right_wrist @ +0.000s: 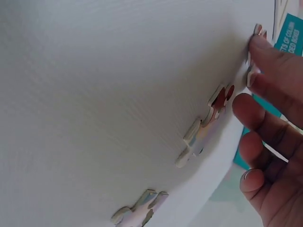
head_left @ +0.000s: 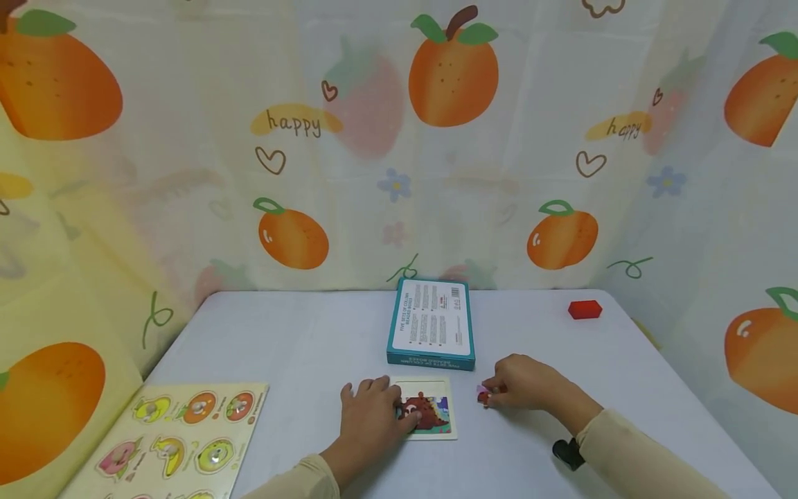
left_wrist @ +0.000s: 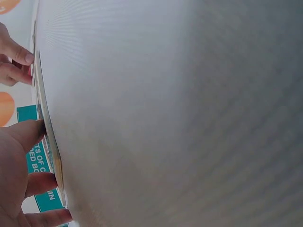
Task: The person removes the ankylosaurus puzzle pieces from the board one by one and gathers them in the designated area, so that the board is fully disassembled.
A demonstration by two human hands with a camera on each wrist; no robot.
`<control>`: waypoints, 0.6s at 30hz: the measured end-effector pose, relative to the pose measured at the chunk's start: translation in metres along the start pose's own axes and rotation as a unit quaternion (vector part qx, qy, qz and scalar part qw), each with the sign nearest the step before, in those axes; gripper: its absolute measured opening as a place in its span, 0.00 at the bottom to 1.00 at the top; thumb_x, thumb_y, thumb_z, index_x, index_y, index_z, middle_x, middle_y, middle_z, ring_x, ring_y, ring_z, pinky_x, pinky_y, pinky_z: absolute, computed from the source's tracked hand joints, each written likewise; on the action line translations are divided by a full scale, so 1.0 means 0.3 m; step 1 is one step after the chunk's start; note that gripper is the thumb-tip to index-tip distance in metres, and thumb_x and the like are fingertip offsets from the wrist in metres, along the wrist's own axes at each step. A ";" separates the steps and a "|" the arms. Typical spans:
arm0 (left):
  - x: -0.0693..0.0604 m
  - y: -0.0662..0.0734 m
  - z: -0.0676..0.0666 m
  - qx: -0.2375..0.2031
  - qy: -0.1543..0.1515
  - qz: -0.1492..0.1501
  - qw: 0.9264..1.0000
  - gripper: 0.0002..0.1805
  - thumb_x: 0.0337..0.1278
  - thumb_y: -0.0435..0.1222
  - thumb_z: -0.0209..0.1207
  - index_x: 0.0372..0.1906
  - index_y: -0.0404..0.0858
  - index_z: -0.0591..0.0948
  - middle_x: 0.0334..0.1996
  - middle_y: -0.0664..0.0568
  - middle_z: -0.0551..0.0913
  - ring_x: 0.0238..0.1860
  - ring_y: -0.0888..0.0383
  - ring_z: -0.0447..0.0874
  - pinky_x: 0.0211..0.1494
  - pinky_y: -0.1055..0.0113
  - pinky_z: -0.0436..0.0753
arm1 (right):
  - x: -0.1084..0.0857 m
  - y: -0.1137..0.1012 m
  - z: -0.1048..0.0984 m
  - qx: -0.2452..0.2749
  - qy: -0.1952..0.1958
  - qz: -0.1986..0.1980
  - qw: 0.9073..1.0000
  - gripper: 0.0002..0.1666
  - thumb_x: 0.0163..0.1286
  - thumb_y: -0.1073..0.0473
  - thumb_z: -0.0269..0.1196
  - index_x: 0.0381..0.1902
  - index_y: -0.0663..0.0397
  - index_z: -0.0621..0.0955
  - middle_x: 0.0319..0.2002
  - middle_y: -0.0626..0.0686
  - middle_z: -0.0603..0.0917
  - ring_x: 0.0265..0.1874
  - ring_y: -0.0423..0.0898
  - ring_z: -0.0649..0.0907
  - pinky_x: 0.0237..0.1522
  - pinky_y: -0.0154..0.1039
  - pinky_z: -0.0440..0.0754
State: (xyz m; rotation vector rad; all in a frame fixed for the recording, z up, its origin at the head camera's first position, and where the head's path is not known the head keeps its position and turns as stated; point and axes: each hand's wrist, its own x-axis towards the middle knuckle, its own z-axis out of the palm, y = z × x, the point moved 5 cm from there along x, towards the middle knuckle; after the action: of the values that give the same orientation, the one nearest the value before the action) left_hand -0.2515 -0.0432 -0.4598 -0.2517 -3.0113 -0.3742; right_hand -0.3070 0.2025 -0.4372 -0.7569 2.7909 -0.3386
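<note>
A small framed jigsaw puzzle with a brown dinosaur picture lies on the table in the head view, its upper part pale and bare of picture. My left hand rests on its left side, fingers spread and thumb over the picture. To the right of the frame, my right hand pinches a jigsaw piece between thumb and forefinger, close to the tabletop. More jigsaw pieces lie on the table beneath that hand in the right wrist view; the hand hides them in the head view.
Behind the puzzle lies a teal-edged box with printed text. A wooden fruit peg board occupies the front left. At the far right is a red block. A black object shows beside the right sleeve. A fruit-patterned cloth hangs behind.
</note>
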 end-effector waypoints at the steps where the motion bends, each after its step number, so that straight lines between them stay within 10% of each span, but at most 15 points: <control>1: 0.001 0.000 0.001 0.001 0.000 0.000 1.000 0.30 0.47 0.64 0.65 0.43 0.43 0.86 0.57 0.45 0.79 0.57 0.42 0.73 0.61 0.33 0.59 | -0.001 -0.001 0.000 -0.009 -0.001 -0.002 1.000 0.15 0.56 0.50 0.75 0.39 0.50 0.90 0.21 0.38 0.75 0.24 0.39 0.74 0.27 0.34 0.74; 10: 0.012 0.010 0.001 -0.008 0.014 0.011 1.000 0.29 0.48 0.63 0.66 0.43 0.43 0.84 0.53 0.45 0.79 0.55 0.42 0.72 0.60 0.33 0.60 | 0.013 -0.046 -0.021 0.008 0.025 0.030 0.999 0.23 0.54 0.48 0.76 0.48 0.46 0.87 0.26 0.40 0.75 0.30 0.40 0.74 0.32 0.35 0.76; 18: 0.000 0.012 0.007 -0.024 0.022 0.028 0.999 0.23 0.51 0.58 0.66 0.49 0.50 0.84 0.57 0.42 0.74 0.58 0.40 0.68 0.57 0.36 0.64 | 0.033 -0.196 0.031 0.064 0.049 -0.020 0.997 0.21 0.56 0.50 0.75 0.46 0.53 0.88 0.32 0.42 0.78 0.31 0.40 0.75 0.35 0.36 0.77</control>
State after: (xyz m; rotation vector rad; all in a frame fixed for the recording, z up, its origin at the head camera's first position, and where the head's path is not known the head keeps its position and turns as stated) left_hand -0.2509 -0.0392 -0.4609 -0.3253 -2.9475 -0.4420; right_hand -0.2853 0.1464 -0.4310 -0.7880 2.8140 -0.5704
